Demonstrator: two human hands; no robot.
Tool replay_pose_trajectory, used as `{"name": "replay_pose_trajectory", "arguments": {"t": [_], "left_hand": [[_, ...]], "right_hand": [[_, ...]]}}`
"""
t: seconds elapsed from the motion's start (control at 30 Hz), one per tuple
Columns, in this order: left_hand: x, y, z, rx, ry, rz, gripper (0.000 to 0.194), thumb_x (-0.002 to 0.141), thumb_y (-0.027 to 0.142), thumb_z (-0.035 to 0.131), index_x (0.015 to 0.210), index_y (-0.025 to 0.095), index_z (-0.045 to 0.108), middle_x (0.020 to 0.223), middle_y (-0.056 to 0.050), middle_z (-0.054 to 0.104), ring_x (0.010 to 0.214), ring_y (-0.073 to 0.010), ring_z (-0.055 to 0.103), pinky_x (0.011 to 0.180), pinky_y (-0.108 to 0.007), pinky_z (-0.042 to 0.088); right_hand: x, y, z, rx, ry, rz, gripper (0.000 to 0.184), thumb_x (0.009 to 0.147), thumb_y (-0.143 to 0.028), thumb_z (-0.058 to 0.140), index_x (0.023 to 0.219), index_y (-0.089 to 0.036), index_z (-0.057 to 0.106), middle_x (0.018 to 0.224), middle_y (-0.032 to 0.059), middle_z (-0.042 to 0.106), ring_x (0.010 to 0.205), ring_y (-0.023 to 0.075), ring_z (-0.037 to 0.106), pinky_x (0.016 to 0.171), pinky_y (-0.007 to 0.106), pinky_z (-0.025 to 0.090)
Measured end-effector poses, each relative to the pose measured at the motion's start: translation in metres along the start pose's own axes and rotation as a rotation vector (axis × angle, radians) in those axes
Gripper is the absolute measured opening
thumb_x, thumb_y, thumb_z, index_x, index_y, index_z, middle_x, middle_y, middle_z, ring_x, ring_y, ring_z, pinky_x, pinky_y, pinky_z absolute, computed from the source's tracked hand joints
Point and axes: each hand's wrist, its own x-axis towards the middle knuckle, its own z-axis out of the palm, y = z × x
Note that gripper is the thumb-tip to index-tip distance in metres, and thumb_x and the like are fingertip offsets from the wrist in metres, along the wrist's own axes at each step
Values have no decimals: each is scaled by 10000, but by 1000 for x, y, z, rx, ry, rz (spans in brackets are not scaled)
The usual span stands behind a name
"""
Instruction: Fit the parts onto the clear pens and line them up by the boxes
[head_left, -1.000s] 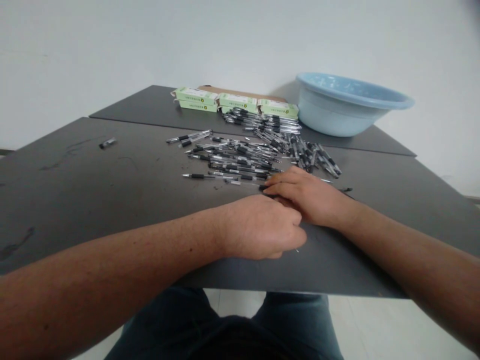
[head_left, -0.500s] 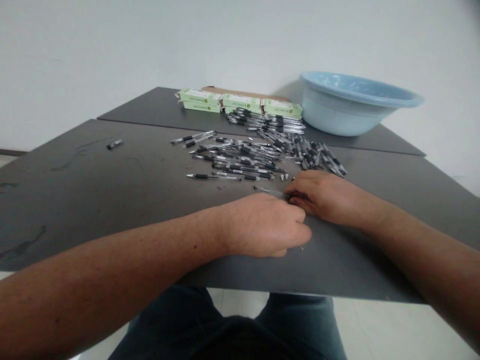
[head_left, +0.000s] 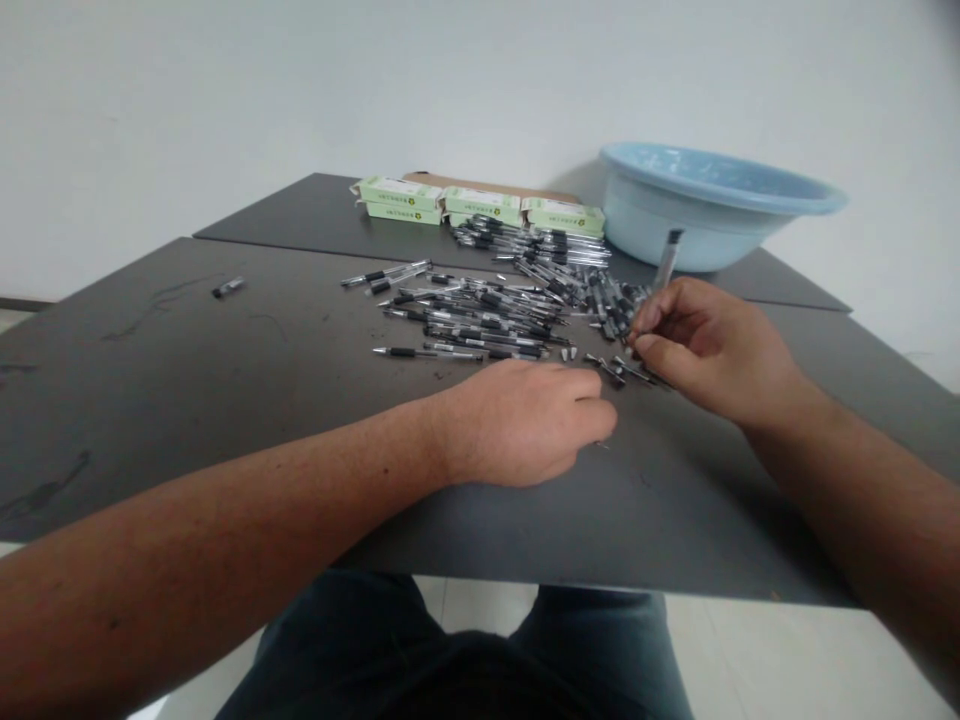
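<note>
My left hand [head_left: 536, 422] is closed in a pinch just above the table, with a thin tip of some pen part [head_left: 602, 444] poking out past its fingers. The hand covers the rest. To the right and farther back, my right hand [head_left: 712, 345] pinches a clear pen tube with a black end [head_left: 667, 260], which points upward. Whether this is a cap or a barrel I cannot tell. Short dark pen pieces [head_left: 606, 368] lie between my hands. Beyond them spreads a pile of clear pens with black grips [head_left: 487, 310], and shorter clear and dark pieces [head_left: 611, 300] heap beside my right fingers.
Green and white cartons [head_left: 480, 205] are stacked at the back. A light blue basin [head_left: 667, 225] stands back right, near the wall. One loose pen cap [head_left: 229, 287] lies far left on the dark table [head_left: 262, 400]. Two small white pieces [head_left: 568, 354] lie near my left knuckles.
My right hand has moved right and lifted, raising the clear tube and uncovering short dark pieces. My left hand has shifted slightly away from me, still closed. The tube lying between my hands no longer shows.
</note>
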Motion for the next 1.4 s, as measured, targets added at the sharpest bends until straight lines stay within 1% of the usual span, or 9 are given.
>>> {"name": "replay_pose_trajectory", "arguments": {"t": [0.27,0.43,0.6,0.77,0.87,1.03,1.13,1.3,1.4], "left_hand": [[-2,-11,0,-212,172,-52,201,956,119,531,1068,176,688,1102,-89,686,1011,-219,645,894,-353,518],[-3,-24,-2,-359,402,-136,136,972,118,525,973,161,653,968,-59,668,945,-183,633,858,-310,509],[-1,-31,-2,-449,583,-348,82,952,175,594,970,164,674,868,-16,669,809,-157,627,786,-297,510],[2,-38,2,-780,667,-556,87,969,248,601,1013,186,643,749,14,643,573,-119,588,556,-255,489],[5,-45,6,-944,750,-646,79,973,254,611,1020,194,631,732,15,633,521,-112,591,498,-242,502],[8,-55,10,-1145,887,-705,46,945,242,645,963,200,643,724,1,609,585,-126,596,496,-229,546],[8,-57,9,-1216,910,-724,22,935,213,639,941,192,639,745,-7,600,634,-130,599,501,-219,553],[8,-56,6,-1282,921,-744,20,936,194,622,927,178,633,801,-13,594,676,-127,605,499,-208,548],[8,-55,5,-1310,926,-752,32,944,199,620,918,180,623,824,-11,593,686,-122,614,508,-205,553]], "right_hand": [[3,-6,5,431,-31,129,131,786,-208,743,808,-234,616,720,-16,654,546,135,578,513,283,437],[5,-6,12,625,27,339,197,775,-321,796,793,-231,622,610,-35,626,454,129,560,438,257,416],[5,-6,14,712,-26,306,187,811,-326,818,852,-225,665,551,-40,621,465,122,545,448,237,395],[4,-2,14,683,-53,234,166,903,-321,783,1018,-226,711,650,-38,671,526,115,580,482,232,445],[2,0,14,594,-59,205,218,956,-337,745,1151,-242,724,926,10,772,649,127,691,538,248,505],[0,3,11,599,-204,195,311,990,-374,688,1292,-300,704,1261,53,757,897,192,770,670,309,571],[1,3,10,636,-224,231,328,1002,-471,646,1237,-251,708,1217,86,771,902,220,775,649,328,577],[5,4,12,384,-223,183,291,973,-489,706,992,-209,630,800,28,753,640,148,688,566,272,542],[6,10,13,317,-188,145,226,981,-388,687,1069,-232,549,919,19,753,592,123,657,502,251,495]]}}
